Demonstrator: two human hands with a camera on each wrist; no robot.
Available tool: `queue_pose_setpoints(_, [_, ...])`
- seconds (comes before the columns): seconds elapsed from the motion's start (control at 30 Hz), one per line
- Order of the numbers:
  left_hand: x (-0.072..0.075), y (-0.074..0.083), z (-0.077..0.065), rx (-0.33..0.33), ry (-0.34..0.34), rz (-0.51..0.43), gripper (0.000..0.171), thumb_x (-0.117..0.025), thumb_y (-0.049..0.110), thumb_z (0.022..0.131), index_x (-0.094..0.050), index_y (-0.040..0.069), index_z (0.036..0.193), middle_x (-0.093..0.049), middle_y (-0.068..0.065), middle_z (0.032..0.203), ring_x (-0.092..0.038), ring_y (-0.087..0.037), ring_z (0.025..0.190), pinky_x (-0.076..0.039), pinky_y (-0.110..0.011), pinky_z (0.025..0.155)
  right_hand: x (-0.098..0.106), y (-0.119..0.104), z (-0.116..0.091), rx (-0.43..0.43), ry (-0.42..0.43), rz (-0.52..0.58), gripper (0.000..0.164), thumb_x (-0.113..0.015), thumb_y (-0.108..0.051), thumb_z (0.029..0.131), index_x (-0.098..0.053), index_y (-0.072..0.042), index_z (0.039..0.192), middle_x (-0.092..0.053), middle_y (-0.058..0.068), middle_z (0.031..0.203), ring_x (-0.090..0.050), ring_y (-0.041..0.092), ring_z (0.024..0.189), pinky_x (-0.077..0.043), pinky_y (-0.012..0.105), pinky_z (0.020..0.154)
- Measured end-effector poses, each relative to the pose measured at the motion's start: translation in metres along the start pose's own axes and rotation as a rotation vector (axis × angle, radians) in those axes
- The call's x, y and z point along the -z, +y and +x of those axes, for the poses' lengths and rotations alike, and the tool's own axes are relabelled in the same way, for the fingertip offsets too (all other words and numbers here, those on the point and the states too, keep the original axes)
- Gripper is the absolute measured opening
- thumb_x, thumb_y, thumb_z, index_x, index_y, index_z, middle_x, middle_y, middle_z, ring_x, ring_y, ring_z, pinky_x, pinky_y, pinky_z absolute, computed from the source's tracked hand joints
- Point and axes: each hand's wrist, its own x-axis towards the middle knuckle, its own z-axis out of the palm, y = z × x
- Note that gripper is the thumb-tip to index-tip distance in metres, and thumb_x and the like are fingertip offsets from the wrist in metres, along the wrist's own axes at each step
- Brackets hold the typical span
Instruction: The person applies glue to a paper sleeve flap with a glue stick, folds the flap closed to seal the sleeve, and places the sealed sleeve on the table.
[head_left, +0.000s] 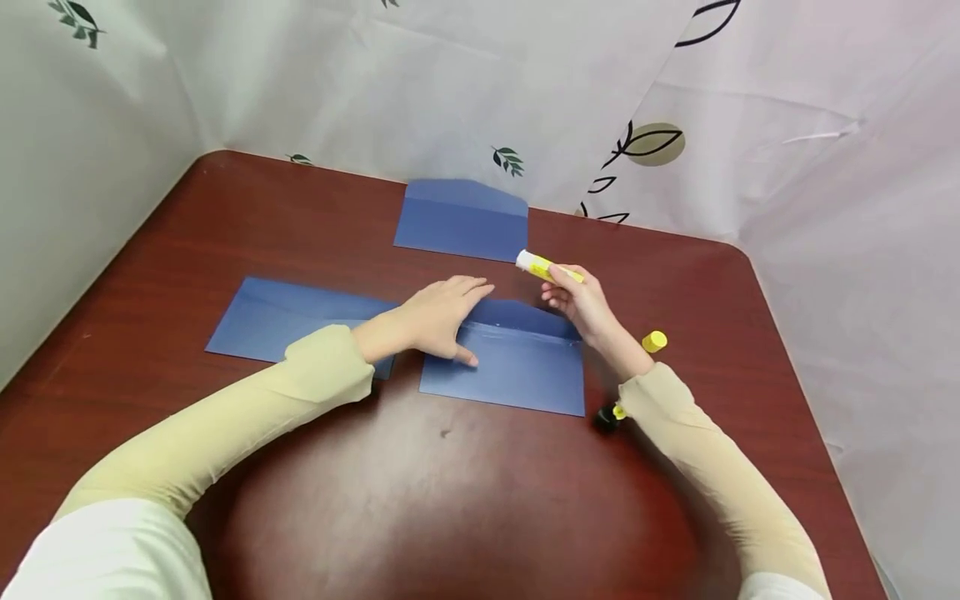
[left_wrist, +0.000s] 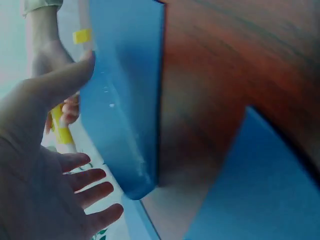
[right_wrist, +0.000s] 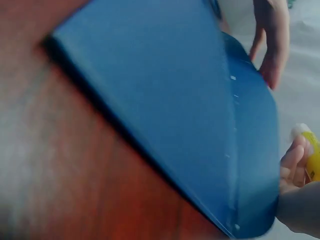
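right hand [head_left: 585,307] – grips glue stick [head_left: 536,265] | left hand [head_left: 441,321] – fingers spread over blue envelope [head_left: 517,371] | yellow cap [head_left: 655,341] near right hand

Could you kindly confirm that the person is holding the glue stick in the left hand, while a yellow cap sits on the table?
Not quite: the head view shows the glue stick in the right hand, not the left hand. A yellow cap does sit on the table.
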Motion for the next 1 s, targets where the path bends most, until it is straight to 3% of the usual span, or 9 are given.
queue_pose_setpoints(0.13, [-0.011, -0.001, -0.001, 0.021, -0.045, -0.068, 0.105, -0.081, 0.046, 0.073, -0.025, 0.005, 0.152, -0.03, -0.013, 0.156, -0.028, -0.03, 0.145, -0.026, -0.047, 0.117, -0.007, 0.008, 0.002, -0.003, 0.001, -0.059, 0.005, -0.051, -0.014, 0.099, -0.047, -0.013, 0.102, -0.064, -0.004, 0.066, -0.061, 0.006, 0.059, -0.048, 0.015, 0.057])
queue_pose_setpoints(0.3, [-0.018, 0.004, -0.005, 0.041, 0.02, -0.122, 0.095, -0.083, 0.037, 0.074, -0.032, 0.008, 0.149, -0.04, -0.01, 0.151, -0.038, -0.027, 0.14, -0.034, -0.045, 0.113, -0.008, 0.01, -0.003, 0.044, 0.016, -0.085, 0.004, -0.053, -0.014, 0.098, -0.049, -0.014, 0.1, -0.064, -0.004, 0.066, -0.06, 0.006, 0.058, -0.047, 0.015, 0.056])
queue_pose_setpoints(0.47, [-0.022, 0.01, -0.012, 0.023, 0.085, -0.103, 0.082, -0.082, 0.03, 0.077, -0.04, 0.009, 0.144, -0.049, -0.01, 0.144, -0.046, -0.026, 0.134, -0.039, -0.043, 0.109, -0.008, 0.012, -0.011, 0.077, 0.006, -0.224, 0.007, -0.055, -0.016, 0.097, -0.051, -0.013, 0.102, -0.063, -0.005, 0.067, -0.059, 0.005, 0.058, -0.048, 0.015, 0.056])
queue_pose_setpoints(0.63, [-0.025, 0.017, -0.019, 0.025, 0.085, -0.065, 0.066, -0.075, 0.026, 0.084, -0.046, 0.009, 0.14, -0.055, -0.012, 0.138, -0.052, -0.028, 0.128, -0.045, -0.044, 0.103, -0.011, 0.015, -0.019, 0.075, -0.009, -0.282, 0.011, -0.056, -0.015, 0.096, -0.051, -0.01, 0.105, -0.064, -0.006, 0.068, -0.059, 0.005, 0.057, -0.048, 0.016, 0.055])
queue_pose_setpoints(0.73, [-0.027, 0.02, -0.022, 0.016, 0.053, -0.048, 0.061, -0.07, 0.022, 0.089, -0.045, 0.007, 0.142, -0.051, -0.014, 0.142, -0.048, -0.031, 0.132, -0.042, -0.047, 0.105, -0.012, 0.019, -0.024, 0.06, -0.018, -0.29, 0.012, -0.057, -0.013, 0.096, -0.052, -0.009, 0.105, -0.065, -0.006, 0.067, -0.061, 0.005, 0.058, -0.049, 0.016, 0.056])
queue_pose_setpoints(0.9, [-0.03, 0.019, -0.024, -0.031, -0.02, -0.067, 0.062, -0.059, 0.014, 0.094, -0.033, 0.009, 0.15, -0.034, -0.012, 0.155, -0.03, -0.04, 0.142, -0.03, -0.052, 0.114, -0.012, 0.025, -0.029, 0.034, -0.059, -0.309, 0.013, -0.058, -0.011, 0.094, -0.051, -0.008, 0.105, -0.069, -0.006, 0.07, -0.065, 0.005, 0.059, -0.051, 0.016, 0.058])
queue_pose_setpoints(1.0, [-0.032, 0.019, -0.025, -0.064, -0.069, -0.075, 0.065, -0.055, 0.015, 0.095, -0.026, 0.01, 0.153, -0.024, -0.01, 0.159, -0.021, -0.039, 0.146, -0.023, -0.055, 0.116, -0.013, 0.029, -0.03, 0.023, -0.093, -0.314, 0.014, -0.057, -0.011, 0.095, -0.05, -0.006, 0.105, -0.069, -0.005, 0.071, -0.066, 0.004, 0.061, -0.051, 0.016, 0.06])
